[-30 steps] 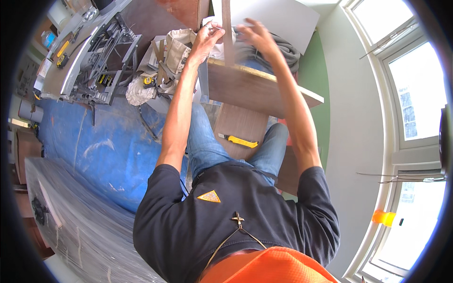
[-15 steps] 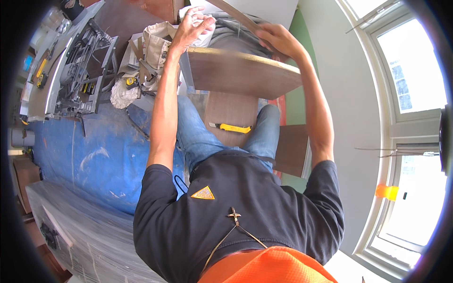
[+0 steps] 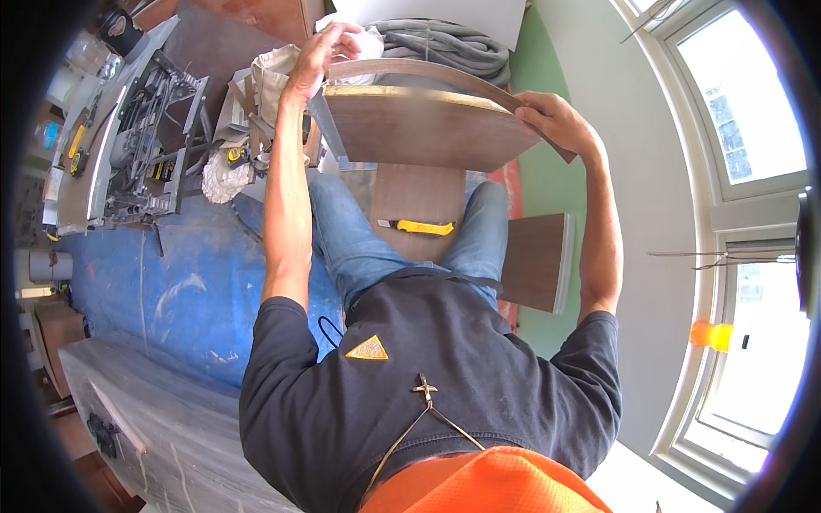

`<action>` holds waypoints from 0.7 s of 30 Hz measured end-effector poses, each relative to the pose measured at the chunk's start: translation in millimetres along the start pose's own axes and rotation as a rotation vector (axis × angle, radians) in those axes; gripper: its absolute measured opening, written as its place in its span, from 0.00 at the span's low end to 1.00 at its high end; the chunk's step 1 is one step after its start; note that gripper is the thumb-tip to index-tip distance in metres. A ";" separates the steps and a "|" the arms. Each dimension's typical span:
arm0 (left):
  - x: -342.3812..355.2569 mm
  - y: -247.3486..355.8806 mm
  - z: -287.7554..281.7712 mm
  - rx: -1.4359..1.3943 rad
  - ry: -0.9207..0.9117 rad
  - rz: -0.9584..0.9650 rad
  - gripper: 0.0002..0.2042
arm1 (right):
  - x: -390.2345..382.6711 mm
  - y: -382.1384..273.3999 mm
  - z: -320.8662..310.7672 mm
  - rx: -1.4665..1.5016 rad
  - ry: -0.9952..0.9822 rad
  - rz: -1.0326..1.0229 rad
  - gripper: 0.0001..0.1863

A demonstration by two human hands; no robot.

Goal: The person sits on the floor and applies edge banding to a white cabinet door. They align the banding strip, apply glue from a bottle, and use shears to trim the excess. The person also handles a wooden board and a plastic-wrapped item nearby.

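Note:
A brown wood-grain board [image 3: 419,132] stands on edge before my knees, its upper edge a raw yellowish tone. Along that edge bows a thin brown edging strip [image 3: 419,67], lifted off it in the middle. My right hand [image 3: 558,121] pinches the strip near its right end, which sticks out past the fingers. At the board's left corner, my left hand [image 3: 318,64] is open beside the strip's other end, fingers loosely stretched; whether it touches the strip is hard to see. Between my thighs, a yellow utility knife [image 3: 419,227] lies on another brown board [image 3: 417,190].
Coiled grey hose-like material [image 3: 453,43] lies beyond the board. A tool rack [image 3: 154,128], a tape measure [image 3: 237,156] and a cloth bag [image 3: 272,73] are at left. Blue sheeting [image 3: 197,274] covers the floor. A further board piece [image 3: 534,261] stands by the right wall [image 3: 633,214].
My right hand has come right and nearer, lowering the strip from above to along the board's edge. My left hand has shifted slightly left, to the board's left corner.

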State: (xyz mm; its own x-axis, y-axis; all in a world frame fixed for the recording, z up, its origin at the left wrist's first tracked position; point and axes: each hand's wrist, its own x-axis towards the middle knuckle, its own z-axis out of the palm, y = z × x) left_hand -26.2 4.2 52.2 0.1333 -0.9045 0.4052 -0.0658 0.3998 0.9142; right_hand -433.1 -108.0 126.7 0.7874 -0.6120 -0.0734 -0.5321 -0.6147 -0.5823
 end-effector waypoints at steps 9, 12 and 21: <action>-3.6 10.0 1.6 0.212 -0.270 -0.145 0.18 | 15.9 9.6 -11.0 -0.075 -0.078 0.040 0.19; -2.3 8.1 0.9 0.240 -0.351 -0.197 0.16 | 24.3 28.2 -14.9 -0.061 -0.150 0.079 0.21; -0.2 3.5 -6.0 0.156 -0.303 -0.181 0.17 | 19.2 58.7 -50.4 -0.066 -0.153 0.114 0.15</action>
State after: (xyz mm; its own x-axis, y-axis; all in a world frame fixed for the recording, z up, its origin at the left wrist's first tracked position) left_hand -20.5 6.6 55.4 -0.1405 -0.9705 0.1957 -0.2211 0.2235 0.9493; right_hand -464.8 -180.9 131.9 0.7564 -0.6000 -0.2606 -0.6356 -0.5799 -0.5097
